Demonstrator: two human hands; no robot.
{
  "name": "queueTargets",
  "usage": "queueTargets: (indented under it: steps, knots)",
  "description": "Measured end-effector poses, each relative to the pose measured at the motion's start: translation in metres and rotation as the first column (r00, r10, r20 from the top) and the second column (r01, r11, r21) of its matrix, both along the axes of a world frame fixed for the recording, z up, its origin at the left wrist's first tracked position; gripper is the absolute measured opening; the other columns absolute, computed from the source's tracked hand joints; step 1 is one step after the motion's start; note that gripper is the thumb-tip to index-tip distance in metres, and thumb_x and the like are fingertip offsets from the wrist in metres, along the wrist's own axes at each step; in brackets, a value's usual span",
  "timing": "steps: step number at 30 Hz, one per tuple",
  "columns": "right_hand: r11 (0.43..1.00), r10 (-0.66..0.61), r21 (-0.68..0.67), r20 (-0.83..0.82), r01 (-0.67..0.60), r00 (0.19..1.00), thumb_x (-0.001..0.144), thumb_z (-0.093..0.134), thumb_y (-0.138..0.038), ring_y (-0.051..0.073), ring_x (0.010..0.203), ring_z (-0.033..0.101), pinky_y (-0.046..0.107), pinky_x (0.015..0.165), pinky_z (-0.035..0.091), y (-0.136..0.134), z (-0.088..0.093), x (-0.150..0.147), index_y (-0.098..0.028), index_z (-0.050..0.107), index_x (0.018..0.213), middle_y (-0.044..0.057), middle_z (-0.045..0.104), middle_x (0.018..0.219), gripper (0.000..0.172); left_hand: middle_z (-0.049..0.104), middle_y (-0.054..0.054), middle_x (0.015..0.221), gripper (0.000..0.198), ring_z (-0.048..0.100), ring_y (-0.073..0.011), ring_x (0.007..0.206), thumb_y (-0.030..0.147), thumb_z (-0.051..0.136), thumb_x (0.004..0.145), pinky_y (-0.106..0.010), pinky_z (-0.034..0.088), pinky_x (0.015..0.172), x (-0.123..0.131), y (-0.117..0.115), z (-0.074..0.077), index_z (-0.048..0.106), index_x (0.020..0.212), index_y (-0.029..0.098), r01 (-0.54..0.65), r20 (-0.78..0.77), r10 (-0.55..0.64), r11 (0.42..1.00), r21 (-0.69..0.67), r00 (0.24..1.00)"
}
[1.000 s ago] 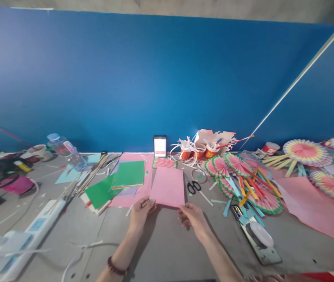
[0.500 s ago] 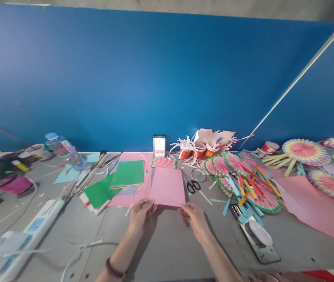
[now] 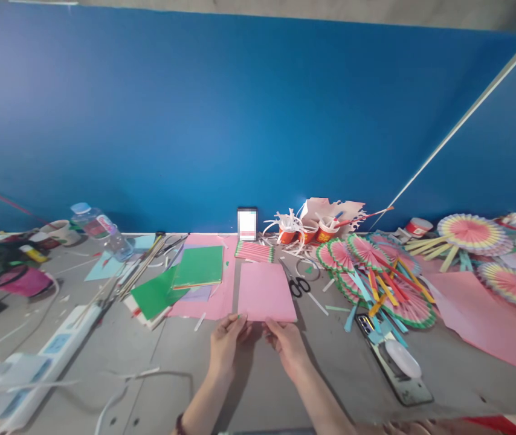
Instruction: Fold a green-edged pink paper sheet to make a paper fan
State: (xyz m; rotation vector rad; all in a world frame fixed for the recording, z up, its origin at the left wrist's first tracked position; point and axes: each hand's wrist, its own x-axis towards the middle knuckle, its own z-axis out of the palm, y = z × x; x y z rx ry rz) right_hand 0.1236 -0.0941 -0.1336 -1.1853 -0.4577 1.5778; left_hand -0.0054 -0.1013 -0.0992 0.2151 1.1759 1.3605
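A square of pink paper [image 3: 264, 291] lies in front of me, its near edge between the fingers of both hands. My left hand [image 3: 229, 338] pinches the near left corner. My right hand [image 3: 285, 344] pinches the same edge close to its middle, thumb on top. Just behind the square is a pleated pink strip [image 3: 254, 251] with green edging. Black-handled scissors [image 3: 299, 287] lie right of the paper. To the left, green paper [image 3: 198, 267] rests on a larger pink sheet [image 3: 222, 302].
Folded paper fans [image 3: 376, 260] and a phone [image 3: 394, 362] with a white mouse [image 3: 403, 359] are on the right. Red cups [image 3: 328, 229] and a lit screen [image 3: 247, 225] stand by the blue wall. On the left are a bottle [image 3: 99, 226] and a power strip [image 3: 54, 356].
The pink square has shifted slightly right and turned a little. My right hand has moved left along its near edge, and my left hand has moved right, so the hands are closer together.
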Motion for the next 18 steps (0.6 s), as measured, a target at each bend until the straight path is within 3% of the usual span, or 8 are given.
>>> queueTargets:
  steps: [12,18]
  knots:
    - [0.999,-0.043,-0.019,0.063,0.044,0.997,0.044,0.088,-0.056,0.014,0.047,0.059,0.027,0.048,0.047,-0.005,0.005,0.001,-0.014,0.072,0.055,0.007,0.068,0.055,0.047,0.072,-0.002,0.071,0.012,0.072,-0.0148,0.069,0.015,0.08,0.071,-0.024,0.06,0.072,0.007,-0.007,-0.004,0.069,0.075,0.016,-0.023,0.046,0.025,0.999,-0.037,0.999]
    - [0.999,-0.037,0.0,0.043,0.037,0.998,0.042,0.088,-0.054,0.013,0.044,0.054,0.026,0.046,0.044,-0.004,0.012,0.0,-0.015,0.072,0.053,0.005,0.065,0.049,0.044,0.074,-0.01,0.071,0.029,0.071,-0.0214,0.066,0.028,0.089,0.058,-0.033,0.059,0.067,0.024,-0.014,0.002,0.069,0.072,0.012,0.152,0.163,-0.152,0.988,0.016,0.975]
